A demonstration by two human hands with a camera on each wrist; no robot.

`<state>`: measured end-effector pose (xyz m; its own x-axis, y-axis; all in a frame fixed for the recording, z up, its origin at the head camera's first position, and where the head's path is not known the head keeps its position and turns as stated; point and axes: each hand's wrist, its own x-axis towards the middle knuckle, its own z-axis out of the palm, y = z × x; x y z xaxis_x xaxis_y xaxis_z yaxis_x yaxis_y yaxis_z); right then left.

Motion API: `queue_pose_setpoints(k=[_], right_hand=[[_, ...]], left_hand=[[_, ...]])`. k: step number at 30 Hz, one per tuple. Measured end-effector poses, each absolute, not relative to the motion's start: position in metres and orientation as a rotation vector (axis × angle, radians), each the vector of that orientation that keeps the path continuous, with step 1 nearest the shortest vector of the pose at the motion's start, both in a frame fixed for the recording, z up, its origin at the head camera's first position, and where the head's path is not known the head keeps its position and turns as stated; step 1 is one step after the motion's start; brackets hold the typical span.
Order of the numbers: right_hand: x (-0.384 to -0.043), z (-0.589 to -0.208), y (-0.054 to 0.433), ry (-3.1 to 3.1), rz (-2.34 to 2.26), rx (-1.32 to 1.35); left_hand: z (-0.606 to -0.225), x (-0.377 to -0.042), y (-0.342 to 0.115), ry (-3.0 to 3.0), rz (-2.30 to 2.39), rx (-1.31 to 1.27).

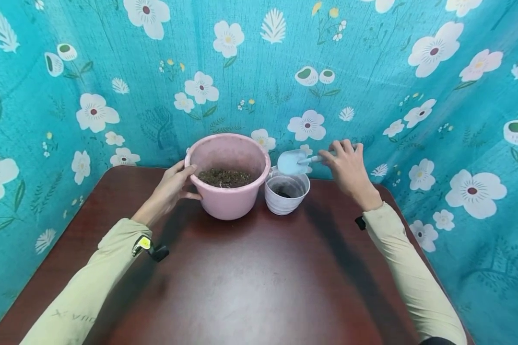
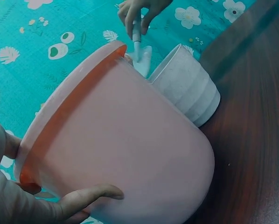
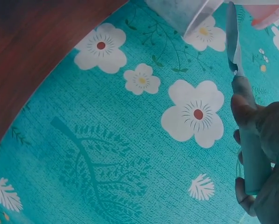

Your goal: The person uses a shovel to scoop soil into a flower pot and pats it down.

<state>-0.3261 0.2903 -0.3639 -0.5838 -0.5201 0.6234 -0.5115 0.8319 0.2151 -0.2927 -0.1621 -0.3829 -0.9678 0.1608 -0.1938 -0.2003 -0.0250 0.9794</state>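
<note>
A pink bucket (image 1: 230, 203) with dark soil (image 1: 225, 178) in it stands on the table. My left hand (image 1: 172, 187) grips it at the left side of the rim, one finger lying along the outer wall in the left wrist view. Touching or close beside the bucket on the right is a smaller white pot (image 1: 282, 205), with some dark soil at its bottom. My right hand (image 1: 347, 165) holds a light blue hand trowel (image 1: 292, 162) by its handle (image 3: 254, 154). The trowel's blade hangs above the white pot's back rim; whether soil lies on it I cannot tell.
Beneath everything is a dark reddish-brown table (image 1: 237, 268). A turquoise curtain (image 1: 250, 72) with white flowers hangs close behind the bucket and pot and along both sides. Dark straps with small devices sit at both wrists.
</note>
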Motion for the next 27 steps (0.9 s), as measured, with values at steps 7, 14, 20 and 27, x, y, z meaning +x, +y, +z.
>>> queue_pose_setpoints(k=[7,14,20,27], right_hand=[[-0.332,-0.348,0.282,-2.168,0.082,0.698],[-0.331,-0.331,0.259,-2.128,0.042,0.677],[-0.334,-0.327,0.234,-2.121,0.021,0.733],[-0.335,-0.319,0.207,-2.139,-0.035,0.853]], left_hand=[[-0.381,-0.292,-0.163,2.0,2.096,-0.05],[-0.382,-0.292,-0.162,2.018,2.1,-0.04],[-0.383,-0.292,-0.161,2.009,2.114,-0.04],[-0.383,-0.292,-0.159,1.997,2.13,-0.025]])
